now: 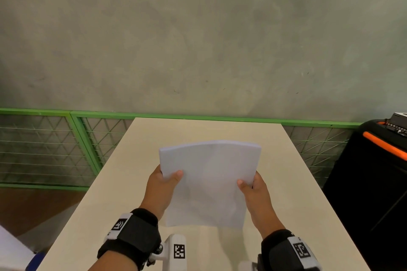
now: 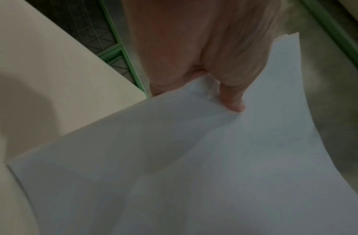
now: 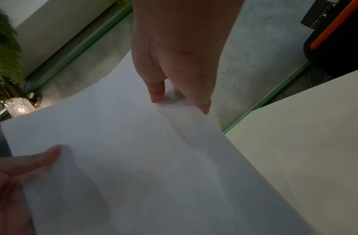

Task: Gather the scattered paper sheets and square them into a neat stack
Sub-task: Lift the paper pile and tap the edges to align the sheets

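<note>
The stack of plain white paper sheets (image 1: 209, 185) is held upright above the pale beige rectangular tabletop (image 1: 123, 182), its top edge bowed away from the viewer and its lower edge just above the surface or touching it, which cannot be told; the left hand (image 1: 161, 187) grips the left edge, thumb on the near face and fingers curled behind; the right hand (image 1: 255, 191) grips the right edge likewise, thumb pressed on the near face; the left wrist view shows the thumb flat on the sheet, and a shadow through the paper suggests fingers behind; the edges of the sheets look closely aligned at the top corners; black wrist straps with white coded markers (image 1: 132, 233) sit on both forearms; a black case with an orange strip (image 1: 374, 171) stands on the floor right of the table, something dark lying on its top; a green metal mesh fence (image 1: 44, 145) runs behind the table against a grey concrete wall (image 1: 198, 28); the tabletop lies bare on both sides of the sheets out to its left and right edges; its far edge sits close to the fence.
</note>
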Motion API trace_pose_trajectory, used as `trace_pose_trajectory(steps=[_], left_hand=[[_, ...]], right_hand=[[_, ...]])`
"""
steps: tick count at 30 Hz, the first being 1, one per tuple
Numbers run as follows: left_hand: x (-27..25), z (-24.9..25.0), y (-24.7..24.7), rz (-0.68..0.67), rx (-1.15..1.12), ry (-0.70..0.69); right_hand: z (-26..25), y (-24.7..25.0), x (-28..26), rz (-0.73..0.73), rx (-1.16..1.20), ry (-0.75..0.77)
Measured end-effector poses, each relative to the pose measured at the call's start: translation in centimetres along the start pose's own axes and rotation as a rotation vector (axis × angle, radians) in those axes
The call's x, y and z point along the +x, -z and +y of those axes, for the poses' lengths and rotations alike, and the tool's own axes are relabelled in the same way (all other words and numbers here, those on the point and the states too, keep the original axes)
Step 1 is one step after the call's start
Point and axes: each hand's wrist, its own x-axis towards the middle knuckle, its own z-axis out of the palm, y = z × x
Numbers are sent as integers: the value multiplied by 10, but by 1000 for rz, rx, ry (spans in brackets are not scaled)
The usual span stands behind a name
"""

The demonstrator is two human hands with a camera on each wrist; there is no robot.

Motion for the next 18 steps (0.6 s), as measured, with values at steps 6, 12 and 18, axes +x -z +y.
trace_pose_trajectory(steps=[6, 12, 18], left_hand=[[-12, 11, -1, -40, -96, -63], [-10, 48, -3, -126, -277, -227], [-13, 63, -15, -134, -424, -265]], right_hand=[[8, 11, -6, 54, 24, -23], [14, 25, -3, 127, 268, -41], [-10, 19, -4, -85, 683, -45]])
